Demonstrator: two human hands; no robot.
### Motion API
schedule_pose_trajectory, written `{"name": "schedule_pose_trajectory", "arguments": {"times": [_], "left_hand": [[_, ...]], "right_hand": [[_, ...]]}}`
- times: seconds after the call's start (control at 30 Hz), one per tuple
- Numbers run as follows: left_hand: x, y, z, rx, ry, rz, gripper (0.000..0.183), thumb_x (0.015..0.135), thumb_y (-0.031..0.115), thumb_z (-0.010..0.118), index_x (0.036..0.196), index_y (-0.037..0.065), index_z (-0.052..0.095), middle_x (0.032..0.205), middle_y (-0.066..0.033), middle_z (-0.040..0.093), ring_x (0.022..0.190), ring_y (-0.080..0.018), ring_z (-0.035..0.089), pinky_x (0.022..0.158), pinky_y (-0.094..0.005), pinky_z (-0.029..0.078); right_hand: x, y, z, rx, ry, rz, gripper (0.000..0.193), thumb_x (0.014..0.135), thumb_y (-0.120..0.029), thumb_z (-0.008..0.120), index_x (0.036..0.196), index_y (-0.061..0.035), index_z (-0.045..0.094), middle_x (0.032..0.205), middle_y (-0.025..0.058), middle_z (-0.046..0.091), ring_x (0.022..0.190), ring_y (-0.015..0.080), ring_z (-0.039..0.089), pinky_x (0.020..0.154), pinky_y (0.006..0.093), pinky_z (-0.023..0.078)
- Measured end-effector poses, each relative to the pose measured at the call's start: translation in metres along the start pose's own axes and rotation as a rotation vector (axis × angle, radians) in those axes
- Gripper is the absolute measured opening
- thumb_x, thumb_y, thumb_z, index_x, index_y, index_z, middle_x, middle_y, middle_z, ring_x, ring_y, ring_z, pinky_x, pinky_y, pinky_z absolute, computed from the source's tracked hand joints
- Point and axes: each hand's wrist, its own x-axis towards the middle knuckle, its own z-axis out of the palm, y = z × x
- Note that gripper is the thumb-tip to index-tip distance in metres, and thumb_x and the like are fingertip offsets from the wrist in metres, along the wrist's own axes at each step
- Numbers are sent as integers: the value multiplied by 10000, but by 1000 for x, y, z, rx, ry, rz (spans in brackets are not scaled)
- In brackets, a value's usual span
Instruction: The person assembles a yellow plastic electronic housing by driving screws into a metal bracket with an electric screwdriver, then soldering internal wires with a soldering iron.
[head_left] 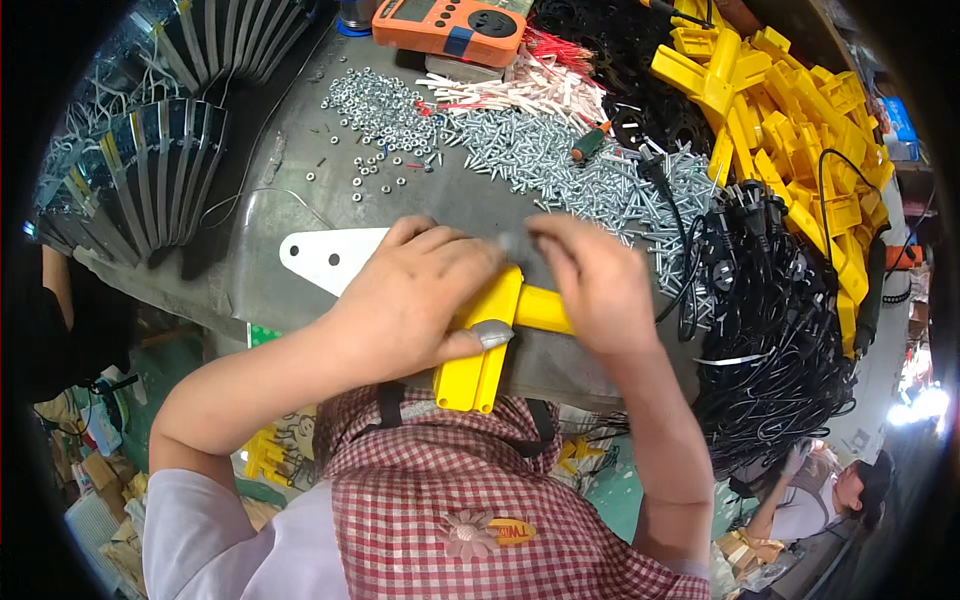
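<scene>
My left hand (pixel 420 285) is closed over a yellow plastic handle (pixel 470 378), its thumb wrapped in silver tape and pressing on the near part. From under that hand a white flat plate (pixel 325 255) with two holes sticks out to the left. The handle's yellow side arm points right, beneath my right hand (pixel 595 275). The right fingers are curled and pinched just above the handle's far end, slightly smeared by motion. A small grey blur beside the fingertips is too indistinct to name.
Beyond my hands lie loose nuts (pixel 380 110), a heap of screws (pixel 540 155) and white-tipped wires (pixel 540 90). An orange multimeter (pixel 450 30) stands behind. At right are bundled black cords (pixel 780 350) and piled yellow handles (pixel 800 130). Finned black parts (pixel 160 180) fill the left. Another person (pixel 820 490) is at lower right.
</scene>
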Motion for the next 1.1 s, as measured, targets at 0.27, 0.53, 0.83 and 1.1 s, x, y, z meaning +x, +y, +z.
{"name": "schedule_pose_trajectory", "arguments": {"times": [0.27,0.53,0.83,1.1], "left_hand": [[36,-41,-13,265,-17,1,212,739,86,624,936,41,562,896,-122,594,900,-296,568,786,-369,473],[69,-71,-21,639,-240,240,200,727,38,538,927,38,525,880,-105,558,942,-272,543,826,-380,449],[96,21,27,-359,-487,88,314,732,38,663,995,16,494,838,-125,640,794,-270,642,716,-352,498],[102,32,47,-303,-620,31,351,706,54,676,1005,9,498,822,-159,643,800,-316,641,700,-368,500]], "right_hand": [[31,13,17,-537,-101,-176,95,711,-39,536,804,-46,557,835,95,554,841,255,540,737,337,481],[3,-7,-44,208,-76,373,105,716,-31,626,816,-43,594,829,105,571,850,270,565,743,340,459],[-83,-9,-24,-37,230,160,198,671,-34,699,828,-80,587,862,35,583,900,245,549,792,375,398],[-106,1,0,-137,379,46,228,657,-25,683,880,-51,643,961,68,562,953,263,550,784,377,439]]}}
